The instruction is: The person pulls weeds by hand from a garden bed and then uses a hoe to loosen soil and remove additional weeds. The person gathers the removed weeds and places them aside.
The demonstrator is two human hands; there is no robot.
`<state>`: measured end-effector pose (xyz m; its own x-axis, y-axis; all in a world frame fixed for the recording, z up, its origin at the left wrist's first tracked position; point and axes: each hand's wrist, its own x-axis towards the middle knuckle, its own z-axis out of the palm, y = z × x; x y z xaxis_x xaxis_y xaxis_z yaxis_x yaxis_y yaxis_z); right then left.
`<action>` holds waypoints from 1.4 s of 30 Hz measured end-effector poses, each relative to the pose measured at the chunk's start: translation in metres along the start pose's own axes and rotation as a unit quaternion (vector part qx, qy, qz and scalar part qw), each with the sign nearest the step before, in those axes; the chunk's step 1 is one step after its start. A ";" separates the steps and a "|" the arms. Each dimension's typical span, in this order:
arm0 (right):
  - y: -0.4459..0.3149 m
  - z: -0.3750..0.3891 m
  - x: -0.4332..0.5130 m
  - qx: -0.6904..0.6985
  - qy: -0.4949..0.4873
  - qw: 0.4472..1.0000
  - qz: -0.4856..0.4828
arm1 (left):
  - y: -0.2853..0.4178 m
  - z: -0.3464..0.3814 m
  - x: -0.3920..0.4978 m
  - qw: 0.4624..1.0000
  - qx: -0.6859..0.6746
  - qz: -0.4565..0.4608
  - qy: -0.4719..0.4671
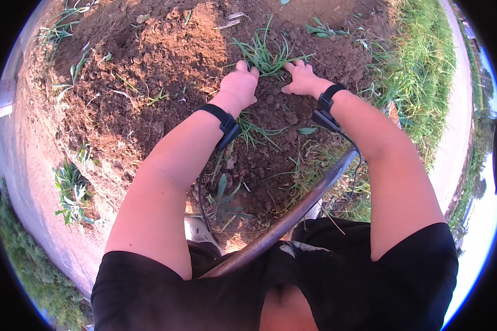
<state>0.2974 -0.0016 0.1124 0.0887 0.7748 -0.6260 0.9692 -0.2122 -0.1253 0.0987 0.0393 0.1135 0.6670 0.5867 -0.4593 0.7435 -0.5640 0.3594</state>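
Note:
A tuft of green, narrow-leaved plants (265, 56) stands in dug brown soil at the upper middle. My left hand (239, 86) is at its lower left, fingertips down at the soil and leaf bases. At its right side my right hand (304, 79) reaches in, thumb apart from the fingers, fingertips beside the leaves. Whether either hand grips anything is hard to make out. Below my left wrist, a second grassy tuft (252, 130) grows from the soil. A long rounded shaft (290, 223) slants from my lap up to beneath my right forearm, its upper end hidden.
Loose clods (161, 53) spread across the upper left. Thick grass (418, 74) borders the plot on the right, beside a pale path (459, 103). A broad-leaved plant (225, 198) grows near my shoes (199, 231). Leafy weeds (71, 192) stand lower left. Cables hang from both wrist straps.

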 end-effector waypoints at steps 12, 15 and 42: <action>0.078 -0.007 -0.036 0.109 -0.188 0.952 0.214 | -0.023 -0.023 -0.017 0.990 0.081 0.091 0.068; 0.052 -0.005 -0.044 0.115 -0.321 0.936 0.091 | 0.014 -0.034 -0.035 0.980 0.085 0.158 -0.091; 0.040 -0.062 -0.103 0.294 0.107 0.950 -0.006 | 0.027 0.103 -0.182 0.884 0.167 0.406 -0.163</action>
<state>0.3410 -0.0527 0.2194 0.1840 0.8696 -0.4582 0.6804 -0.4491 -0.5791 -0.0077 -0.1429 0.1232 0.8842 -0.2576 -0.3897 -0.0649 -0.8939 0.4436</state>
